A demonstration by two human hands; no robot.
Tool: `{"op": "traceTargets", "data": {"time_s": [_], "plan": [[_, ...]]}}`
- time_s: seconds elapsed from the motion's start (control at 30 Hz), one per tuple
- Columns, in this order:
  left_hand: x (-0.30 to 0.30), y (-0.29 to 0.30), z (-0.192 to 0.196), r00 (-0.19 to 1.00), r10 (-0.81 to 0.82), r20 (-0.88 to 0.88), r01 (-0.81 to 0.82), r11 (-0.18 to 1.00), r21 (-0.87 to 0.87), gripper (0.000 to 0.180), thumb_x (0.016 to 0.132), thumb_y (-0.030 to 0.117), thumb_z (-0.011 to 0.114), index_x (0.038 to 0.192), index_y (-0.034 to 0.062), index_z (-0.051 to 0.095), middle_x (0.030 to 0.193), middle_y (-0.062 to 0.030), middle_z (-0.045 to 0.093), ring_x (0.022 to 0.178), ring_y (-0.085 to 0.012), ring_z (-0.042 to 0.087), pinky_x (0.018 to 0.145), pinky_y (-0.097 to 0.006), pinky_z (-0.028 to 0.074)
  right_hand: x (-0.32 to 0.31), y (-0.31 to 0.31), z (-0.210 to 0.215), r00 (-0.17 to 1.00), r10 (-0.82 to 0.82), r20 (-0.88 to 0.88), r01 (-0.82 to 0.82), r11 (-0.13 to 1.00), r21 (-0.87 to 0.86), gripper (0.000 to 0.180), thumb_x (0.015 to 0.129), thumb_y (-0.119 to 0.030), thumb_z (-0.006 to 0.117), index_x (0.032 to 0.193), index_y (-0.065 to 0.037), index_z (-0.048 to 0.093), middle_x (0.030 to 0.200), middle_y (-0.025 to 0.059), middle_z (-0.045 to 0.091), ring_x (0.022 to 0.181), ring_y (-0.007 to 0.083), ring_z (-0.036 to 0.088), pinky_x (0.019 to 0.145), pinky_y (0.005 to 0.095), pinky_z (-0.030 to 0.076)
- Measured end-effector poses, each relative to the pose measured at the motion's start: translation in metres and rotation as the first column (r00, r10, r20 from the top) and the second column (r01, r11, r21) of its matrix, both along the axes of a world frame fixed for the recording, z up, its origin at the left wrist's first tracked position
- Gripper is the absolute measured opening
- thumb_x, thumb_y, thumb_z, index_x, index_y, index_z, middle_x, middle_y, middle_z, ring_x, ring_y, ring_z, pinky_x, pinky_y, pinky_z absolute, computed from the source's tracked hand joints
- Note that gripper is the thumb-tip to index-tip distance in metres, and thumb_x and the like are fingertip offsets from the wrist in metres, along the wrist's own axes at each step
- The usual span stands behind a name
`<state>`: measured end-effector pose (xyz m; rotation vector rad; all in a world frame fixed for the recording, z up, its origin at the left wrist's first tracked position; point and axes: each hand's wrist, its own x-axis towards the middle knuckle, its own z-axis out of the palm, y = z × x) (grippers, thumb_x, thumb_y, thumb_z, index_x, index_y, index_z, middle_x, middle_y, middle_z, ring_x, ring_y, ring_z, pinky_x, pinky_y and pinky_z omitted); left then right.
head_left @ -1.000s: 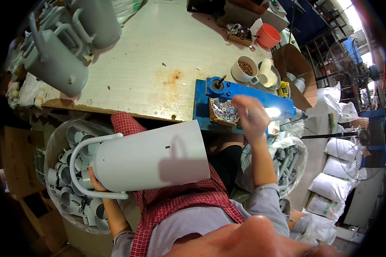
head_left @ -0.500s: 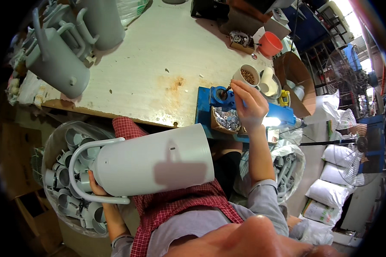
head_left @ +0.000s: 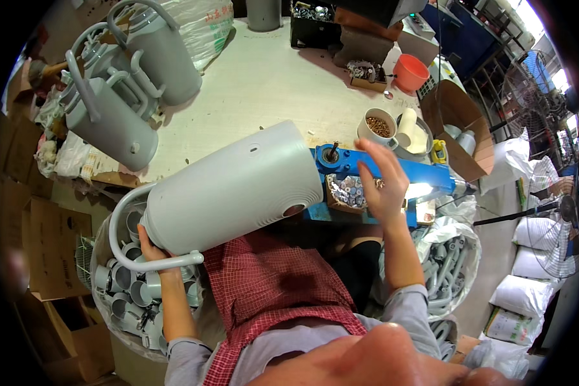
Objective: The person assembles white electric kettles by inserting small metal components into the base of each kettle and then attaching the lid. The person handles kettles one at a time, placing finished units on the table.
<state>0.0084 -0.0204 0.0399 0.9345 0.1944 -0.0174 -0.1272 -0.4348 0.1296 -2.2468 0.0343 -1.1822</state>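
My left hand [head_left: 154, 252] grips the bottle-necked end of a large grey jug body [head_left: 228, 186], inside its curved carrying handle [head_left: 118, 239]. The jug lies tilted above my lap, its wide end reaching over the table edge beside a blue bench machine [head_left: 357, 164]. A round oval hole shows on its side near that end, and a small hole on top. A dark upright pin [head_left: 333, 149] stands in the machine's round head. My right hand [head_left: 385, 183] hovers over the machine, fingers apart, holding nothing I can see.
Finished-looking grey jugs [head_left: 116, 122] stand at left. Behind the machine are a cup of brass-coloured screws [head_left: 369, 132] and a red bowl [head_left: 410, 72]. A box of small metal parts [head_left: 347, 204] sits before it. Bags of grey cups [head_left: 123, 310] and handles [head_left: 445, 273] flank my lap.
The jug body has risen and rolled, bringing the oval hole into view, and its wide end moved toward the machine. My right hand has left the pin and its fingers have spread.
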Motion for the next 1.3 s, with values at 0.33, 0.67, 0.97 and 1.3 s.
{"op": "traceTargets", "data": {"time_s": [0.33, 0.67, 0.97, 1.3], "plan": [[0.040, -0.120, 0.019, 0.974, -0.133, 0.184, 0.103, 0.981, 0.163, 0.047, 0.100, 0.037, 0.048, 0.112, -0.0065, 0.062, 0.101, -0.0125, 0.068, 0.091, -0.0193, 0.066, 0.078, -0.030, 0.053, -0.071, 0.011, -0.051, 0.957, -0.013, -0.289, 0.182, 0.804, 0.566, 0.021, 0.087, -0.005, 0.061, 0.105, 0.005, 0.064, 0.087, 0.0076, 0.064, 0.078, 0.0145, 0.057, 0.071, 0.0263, 0.046], [0.011, -0.247, -0.008, 0.821, -0.521, 0.231, 0.479, 0.851, 0.217, 0.048, 0.098, 0.043, 0.054, 0.076, 0.0005, 0.061, 0.070, -0.0012, 0.057, 0.066, -0.0085, 0.047, 0.063, -0.025, 0.038, -0.132, -0.068, -0.108, 0.967, -0.252, -0.035, 0.186, 0.607, 0.772, 0.033, 0.101, -0.016, 0.053, 0.127, 0.005, 0.051, 0.117, 0.0064, 0.057, 0.104, 0.0139, 0.055, 0.093, 0.0270, 0.044], [0.007, -0.251, -0.024, 0.780, -0.567, 0.265, 0.526, 0.823, 0.214, 0.048, 0.098, 0.042, 0.053, 0.099, -0.0045, 0.064, 0.087, -0.0015, 0.060, 0.079, -0.0082, 0.049, 0.072, -0.022, 0.039, -0.135, -0.082, -0.118, 0.966, -0.257, -0.017, 0.167, 0.576, 0.800, 0.038, 0.100, -0.020, 0.056, 0.129, 0.005, 0.050, 0.113, 0.0042, 0.058, 0.099, 0.0104, 0.053, 0.087, 0.0234, 0.042], [0.007, -0.246, -0.037, 0.781, -0.574, 0.245, 0.553, 0.819, 0.155, 0.047, 0.098, 0.043, 0.053, 0.095, -0.0030, 0.064, 0.083, -0.0014, 0.058, 0.075, -0.0083, 0.049, 0.069, -0.023, 0.039, -0.140, -0.081, -0.114, 0.974, -0.227, 0.020, 0.122, 0.593, 0.796, 0.037, 0.100, -0.016, 0.054, 0.130, 0.006, 0.048, 0.119, 0.0074, 0.056, 0.106, 0.0131, 0.053, 0.094, 0.0268, 0.043]]}}
